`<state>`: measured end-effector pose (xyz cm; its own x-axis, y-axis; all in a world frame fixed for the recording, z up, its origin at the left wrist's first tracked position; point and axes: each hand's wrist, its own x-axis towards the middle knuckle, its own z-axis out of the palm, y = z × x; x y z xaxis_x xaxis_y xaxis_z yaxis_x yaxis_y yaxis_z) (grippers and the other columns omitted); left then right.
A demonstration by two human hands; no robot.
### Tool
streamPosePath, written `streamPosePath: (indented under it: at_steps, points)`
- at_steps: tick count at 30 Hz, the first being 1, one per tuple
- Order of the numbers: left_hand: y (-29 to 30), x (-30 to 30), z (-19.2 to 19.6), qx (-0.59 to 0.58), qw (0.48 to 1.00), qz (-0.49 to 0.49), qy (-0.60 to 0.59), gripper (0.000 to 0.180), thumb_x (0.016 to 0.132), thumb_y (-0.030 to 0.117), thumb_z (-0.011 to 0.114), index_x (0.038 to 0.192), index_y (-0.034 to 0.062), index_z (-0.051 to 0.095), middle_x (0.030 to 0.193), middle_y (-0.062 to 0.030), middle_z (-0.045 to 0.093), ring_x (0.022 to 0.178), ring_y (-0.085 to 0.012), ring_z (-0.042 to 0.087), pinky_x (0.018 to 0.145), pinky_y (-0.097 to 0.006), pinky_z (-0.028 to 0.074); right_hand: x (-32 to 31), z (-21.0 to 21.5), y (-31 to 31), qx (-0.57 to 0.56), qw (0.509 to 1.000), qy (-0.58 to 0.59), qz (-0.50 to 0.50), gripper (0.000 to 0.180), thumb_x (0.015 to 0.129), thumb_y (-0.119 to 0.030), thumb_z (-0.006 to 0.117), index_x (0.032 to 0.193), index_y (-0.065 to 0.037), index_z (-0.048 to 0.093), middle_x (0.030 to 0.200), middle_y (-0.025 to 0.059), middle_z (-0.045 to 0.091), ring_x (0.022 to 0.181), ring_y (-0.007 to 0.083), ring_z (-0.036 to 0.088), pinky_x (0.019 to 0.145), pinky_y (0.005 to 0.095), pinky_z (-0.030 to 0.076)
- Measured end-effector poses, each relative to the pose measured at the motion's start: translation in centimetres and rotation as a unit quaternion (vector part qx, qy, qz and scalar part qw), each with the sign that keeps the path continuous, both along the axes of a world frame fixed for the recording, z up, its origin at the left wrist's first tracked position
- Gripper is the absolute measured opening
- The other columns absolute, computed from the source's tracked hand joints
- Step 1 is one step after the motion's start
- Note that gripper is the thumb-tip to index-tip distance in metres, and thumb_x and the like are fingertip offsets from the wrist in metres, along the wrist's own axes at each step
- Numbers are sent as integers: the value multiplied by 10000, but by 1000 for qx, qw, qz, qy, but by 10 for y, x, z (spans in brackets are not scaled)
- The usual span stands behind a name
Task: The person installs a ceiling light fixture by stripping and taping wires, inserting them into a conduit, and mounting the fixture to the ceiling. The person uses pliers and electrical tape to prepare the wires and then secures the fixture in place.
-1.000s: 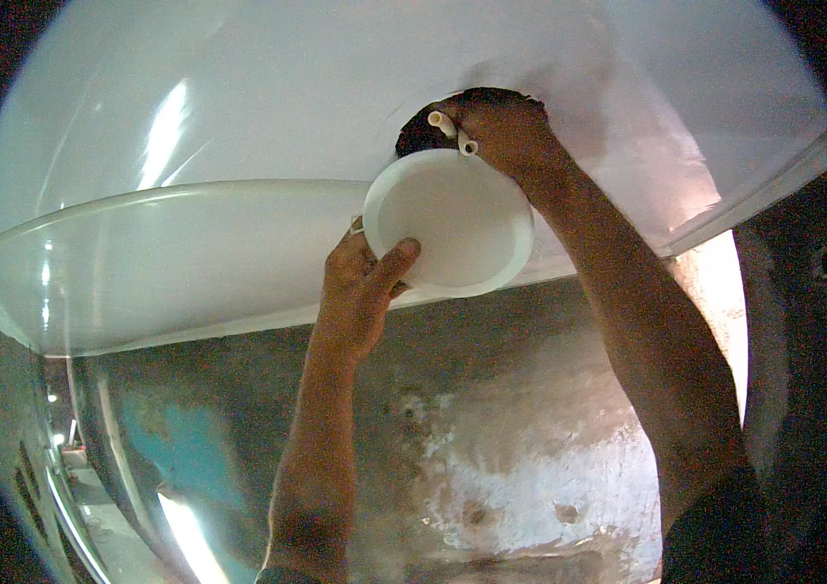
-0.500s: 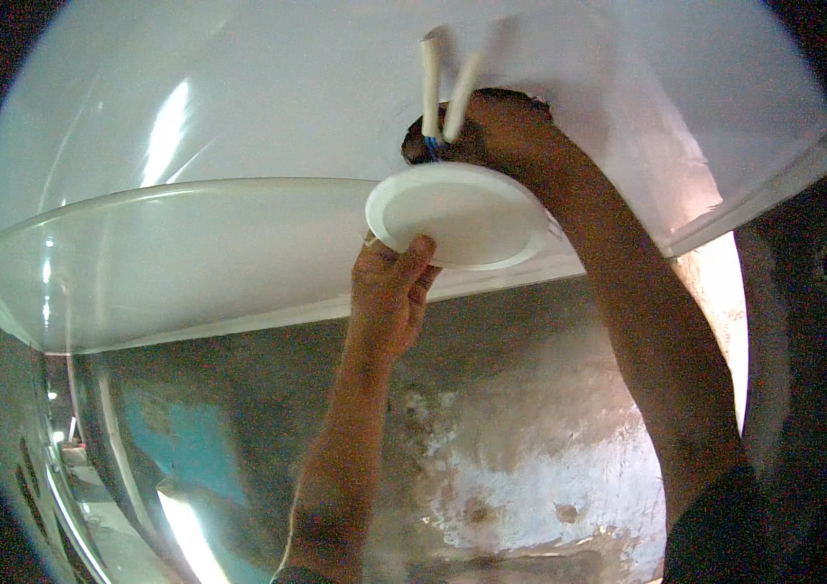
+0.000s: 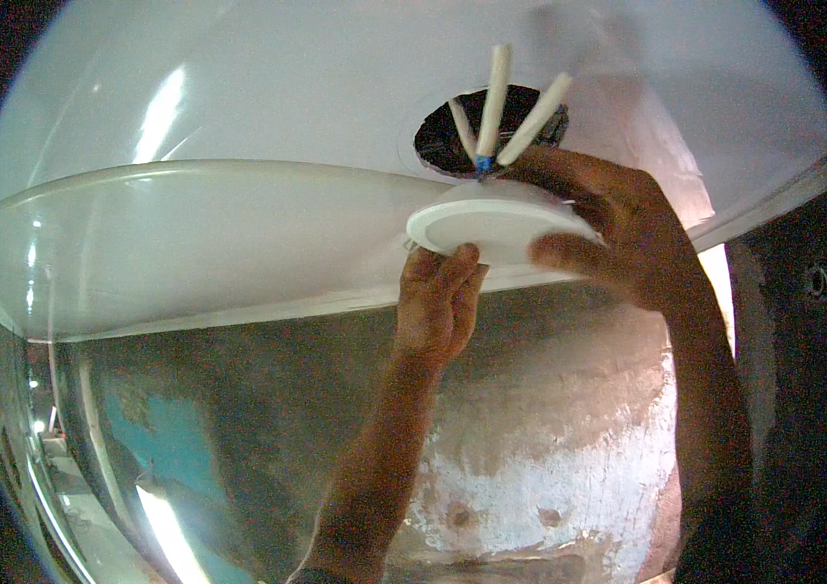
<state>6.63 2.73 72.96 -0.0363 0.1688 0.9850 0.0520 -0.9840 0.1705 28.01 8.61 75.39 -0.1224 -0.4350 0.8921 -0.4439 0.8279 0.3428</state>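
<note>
My left hand (image 3: 441, 302) is closed on the near left edge of a round white ceiling light (image 3: 491, 222), thumb against its flat face. The light hangs slightly tilted just under a round cut-out hole (image 3: 441, 136) in the ceiling. My right hand (image 3: 627, 229) is around the light's right side, its thumb blurred in front of the face and its fingers behind, spread apart. Whether it touches the light is hard to tell. Pale sleeved cable ends (image 3: 496, 97) stick out above the light, with a blue wire (image 3: 483, 164) at their base.
A glossy white ceiling (image 3: 277, 88) spreads overhead, with a curved raised edge (image 3: 189, 164) on the left. Below it stands a worn wall (image 3: 550, 419) with patches of blue paint. A bright tube-like light (image 3: 168, 530) shows at lower left.
My right hand has come down out of the ceiling hole to the light's right side. My left hand and the light appear shifted right in the picture, and the hole is more exposed.
</note>
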Motion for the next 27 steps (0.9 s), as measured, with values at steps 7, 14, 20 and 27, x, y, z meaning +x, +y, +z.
streamPosePath:
  at_steps: [7, 14, 20, 27]
  points:
    - [-28, 4, 8, 65, 895, 408, 168, 512, 887, 100, 630, 1356, 4, 450, 1195, -111, 573, 1078, -182, 560, 908, -310, 483, 18, -17, 7, 128, 963, 128, -199, 354, 834, -70, 640, 1185, -31, 617, 1197, 168, 617, 1087, 317, 605, 954, 386, 468]
    - [-84, 35, 43, 461, 551, 659, 223, 344, 778, -62, 638, 1087, 85, 675, 1023, -111, 652, 905, -247, 639, 728, -327, 537, 33, -23, 24, 181, 932, 162, -269, 367, 804, -31, 571, 1149, -132, 646, 1149, 142, 629, 1080, 337, 580, 948, 444, 446]
    - [-87, 64, 71, 503, 398, 690, 335, 277, 826, 87, 658, 1103, 104, 653, 1070, -57, 619, 846, -270, 625, 704, -363, 547, 24, -20, 35, 206, 929, 177, -253, 409, 793, -21, 570, 1170, -165, 639, 1134, 123, 633, 1039, 328, 590, 894, 456, 464]
    - [-91, 65, 71, 438, 387, 754, 299, 290, 846, 144, 612, 1134, 110, 618, 1111, -74, 610, 892, -272, 633, 716, -388, 555, 19, -12, 34, 192, 911, 241, -274, 536, 703, 59, 562, 1205, -123, 603, 1178, 142, 617, 1071, 359, 574, 929, 459, 466]
